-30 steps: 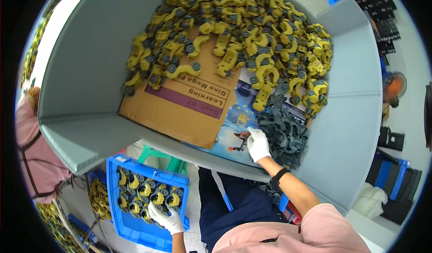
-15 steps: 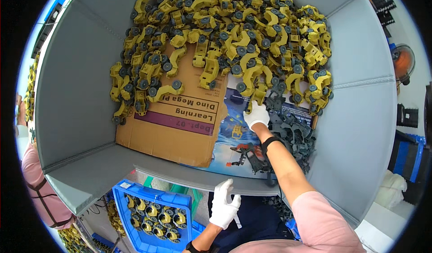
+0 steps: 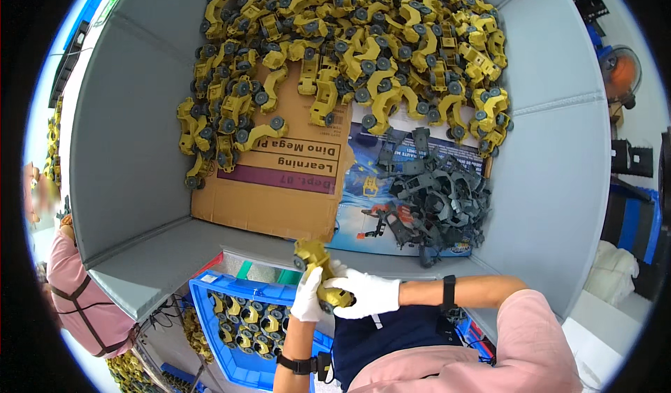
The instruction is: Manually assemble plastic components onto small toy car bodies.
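Note:
Between my two white-gloved hands is a yellow toy truck (image 3: 314,254) with dark grey wheels, held above the front edge of the bin. My left hand (image 3: 306,299) is closed round its left side. My right hand (image 3: 369,294) closes on it from the right, partly covering its lower end. Beyond them, a big heap of similar yellow toy trucks (image 3: 377,50) fills the far side of the grey bin. A pile of dark grey plastic parts (image 3: 444,197) lies at the right on a printed blue sheet (image 3: 353,183).
Below my left arm stands a blue tray (image 3: 237,375) holding rows of yellow toy trucks (image 3: 246,340). Flattened cardboard (image 3: 258,211) lies on the bin floor. Grey bin walls (image 3: 140,134) rise on both sides. At far left is another person in a pink sleeve (image 3: 77,295).
My right hand has come back from the heap toward me with a yellow toy truck. My left hand has moved left and closed on it too.

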Motion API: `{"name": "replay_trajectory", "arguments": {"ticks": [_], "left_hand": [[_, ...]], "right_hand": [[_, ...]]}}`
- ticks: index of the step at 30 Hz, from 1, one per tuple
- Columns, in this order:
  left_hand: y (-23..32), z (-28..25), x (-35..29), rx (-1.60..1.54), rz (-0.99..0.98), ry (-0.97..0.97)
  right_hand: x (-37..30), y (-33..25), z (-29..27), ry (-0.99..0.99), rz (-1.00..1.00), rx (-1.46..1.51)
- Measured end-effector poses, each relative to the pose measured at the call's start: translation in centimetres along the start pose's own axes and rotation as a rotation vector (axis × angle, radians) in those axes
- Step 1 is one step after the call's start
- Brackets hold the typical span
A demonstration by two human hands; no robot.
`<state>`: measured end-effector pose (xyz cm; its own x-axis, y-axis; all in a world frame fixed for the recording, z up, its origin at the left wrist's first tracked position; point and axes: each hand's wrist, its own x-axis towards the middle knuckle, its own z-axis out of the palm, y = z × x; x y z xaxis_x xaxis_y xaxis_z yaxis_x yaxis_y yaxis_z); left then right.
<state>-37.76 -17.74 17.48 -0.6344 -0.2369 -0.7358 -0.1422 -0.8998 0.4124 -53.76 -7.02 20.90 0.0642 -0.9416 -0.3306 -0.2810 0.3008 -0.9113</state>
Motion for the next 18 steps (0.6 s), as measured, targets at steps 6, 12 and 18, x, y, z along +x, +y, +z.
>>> {"name": "replay_trajectory", "arguments": {"ticks": [6,12,18], "left_hand": [[-1.7,-3.3,-4.1,-0.317,0.055,0.135],[-2.6,-3.1,-4.3,-0.333,0.023,0.193],[-1.1,-1.7,-5.9,-0.321,0.003,0.178]], "right_hand": [[0.8,12.5,-2.3,0.597,0.48,-0.366],[5.1,18.1,-1.4,0.665,1.07,-0.459],[7.1,15.0,0.8,0.483,0.62,0.399]]}}
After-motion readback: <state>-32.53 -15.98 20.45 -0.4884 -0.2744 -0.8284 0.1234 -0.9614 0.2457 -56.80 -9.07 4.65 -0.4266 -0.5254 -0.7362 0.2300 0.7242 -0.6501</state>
